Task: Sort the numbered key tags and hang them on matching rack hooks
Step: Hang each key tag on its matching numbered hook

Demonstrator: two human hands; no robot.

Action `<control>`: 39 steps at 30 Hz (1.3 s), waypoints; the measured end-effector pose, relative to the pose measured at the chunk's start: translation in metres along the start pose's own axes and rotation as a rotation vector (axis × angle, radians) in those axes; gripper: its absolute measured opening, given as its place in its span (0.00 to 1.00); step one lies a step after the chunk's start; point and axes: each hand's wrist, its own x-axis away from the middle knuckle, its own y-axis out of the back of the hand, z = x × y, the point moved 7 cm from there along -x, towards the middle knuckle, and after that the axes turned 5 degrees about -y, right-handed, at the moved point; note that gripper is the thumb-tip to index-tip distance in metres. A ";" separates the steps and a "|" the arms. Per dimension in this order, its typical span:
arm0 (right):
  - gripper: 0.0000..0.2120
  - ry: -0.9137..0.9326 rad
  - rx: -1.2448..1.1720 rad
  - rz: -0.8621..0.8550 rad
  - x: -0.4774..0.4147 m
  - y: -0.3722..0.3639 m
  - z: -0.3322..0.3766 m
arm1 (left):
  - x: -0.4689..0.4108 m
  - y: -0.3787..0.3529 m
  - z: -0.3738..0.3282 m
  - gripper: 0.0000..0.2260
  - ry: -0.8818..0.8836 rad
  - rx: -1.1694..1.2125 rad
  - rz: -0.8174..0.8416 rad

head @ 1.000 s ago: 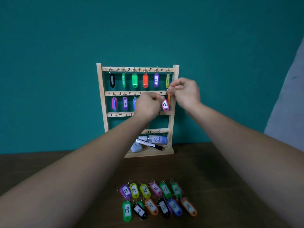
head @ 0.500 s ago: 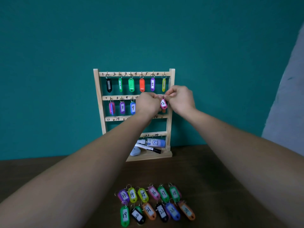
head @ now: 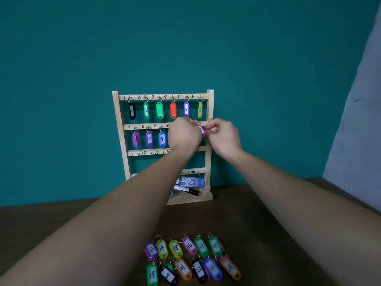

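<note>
A wooden key rack point(head: 119, 141) stands against the teal wall, its rails numbered by hand. Tags 1 to 6 hang on the top rail, and tags 7, 8 and 9 point(head: 162, 138) on the second. Both my hands meet at the right end of the second rail around a pink tag point(head: 203, 131). My left hand point(head: 184, 134) is curled beside it and covers the hooks there. My right hand point(head: 223, 135) pinches the tag from the right. Tags 13 to 24 point(head: 192, 259) lie in two rows on the table near me.
A small spray bottle point(head: 192, 182) and a black marker point(head: 186, 190) lie on the rack's base. The dark wooden table point(head: 268, 213) runs up to the wall. A grey surface point(head: 358, 131) rises at the right.
My right hand dropped from the rack's right post to the pink tag and now pinches it. The view shifted, so the rack sits lower and further left in the frame.
</note>
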 end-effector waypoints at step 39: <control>0.07 0.085 0.151 0.531 0.198 -0.098 -0.033 | 0.155 0.114 0.170 0.05 -0.046 -0.289 0.565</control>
